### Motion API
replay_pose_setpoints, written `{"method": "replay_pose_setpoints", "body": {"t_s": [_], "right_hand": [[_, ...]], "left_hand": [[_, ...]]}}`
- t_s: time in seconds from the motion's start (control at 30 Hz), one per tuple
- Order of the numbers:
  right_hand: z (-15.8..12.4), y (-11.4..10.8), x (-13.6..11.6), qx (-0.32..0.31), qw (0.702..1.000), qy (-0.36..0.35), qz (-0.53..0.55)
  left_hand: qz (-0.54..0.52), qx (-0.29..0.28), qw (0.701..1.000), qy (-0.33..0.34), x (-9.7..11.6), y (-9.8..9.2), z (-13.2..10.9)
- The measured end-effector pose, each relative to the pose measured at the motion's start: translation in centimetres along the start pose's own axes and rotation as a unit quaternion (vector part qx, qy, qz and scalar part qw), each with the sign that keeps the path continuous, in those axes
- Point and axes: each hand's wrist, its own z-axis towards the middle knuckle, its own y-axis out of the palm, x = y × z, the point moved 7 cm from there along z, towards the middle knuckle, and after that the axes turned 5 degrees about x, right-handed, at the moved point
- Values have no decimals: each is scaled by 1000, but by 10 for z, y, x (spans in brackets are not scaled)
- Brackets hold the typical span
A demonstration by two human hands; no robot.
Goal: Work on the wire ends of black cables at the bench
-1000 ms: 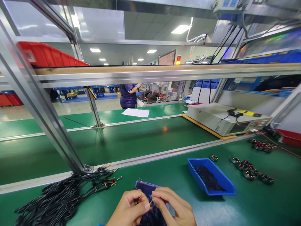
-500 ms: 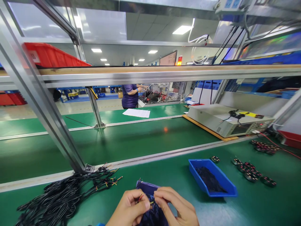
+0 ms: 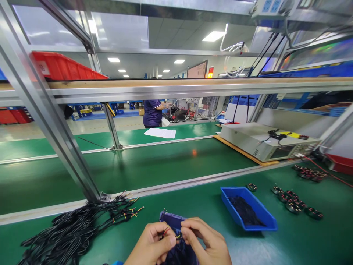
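My left hand (image 3: 153, 246) and my right hand (image 3: 205, 241) meet at the bottom centre, over a small dark blue tray (image 3: 171, 219) on the green bench. Both pinch the thin red and yellow wire ends (image 3: 166, 232) of a black cable between thumb and fingertips. The rest of that cable is hidden under my hands. A heap of black cables (image 3: 73, 230) with stripped coloured tips lies to the left of my left hand.
A blue bin (image 3: 268, 221) with dark small parts stands right of my hands. Several round motor stators (image 3: 292, 204) lie further right. A grey instrument box (image 3: 264, 141) sits beyond the conveyor belt (image 3: 143, 165). A person in a purple shirt (image 3: 152, 112) works far behind.
My fingers have shifted slightly on the wire ends and my right hand has edged a little up. Nothing else on the bench has moved.
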Motion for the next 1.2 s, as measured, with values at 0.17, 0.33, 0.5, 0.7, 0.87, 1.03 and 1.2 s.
{"method": "replay_pose_setpoints", "body": {"t_s": [0.17, 0.33, 0.5, 0.7, 0.87, 1.03, 1.2], "right_hand": [[-1, 7, 3, -20, 998, 46, 31], [-1, 5, 15, 0, 991, 96, 92], [-7, 6, 27, 19, 976, 161, 148], [-6, 9, 21, 10, 980, 151, 131], [-5, 9, 16, 32, 983, 141, 109], [2, 11, 6, -35, 994, 85, 64], [4, 12, 3, -99, 995, 33, 4]], "left_hand": [[-3, 4, 1000, 4, -1, 0, 0], [2, 6, 1000, -6, 0, 2, -1], [-1, 9, 1000, -7, 1, 1, -1], [-16, 12, 1000, -12, 0, 0, -1], [-24, 13, 1000, -12, -2, -1, -1], [-29, 18, 999, -4, -1, -1, -1], [-50, 30, 998, 8, 1, -3, 0]]}}
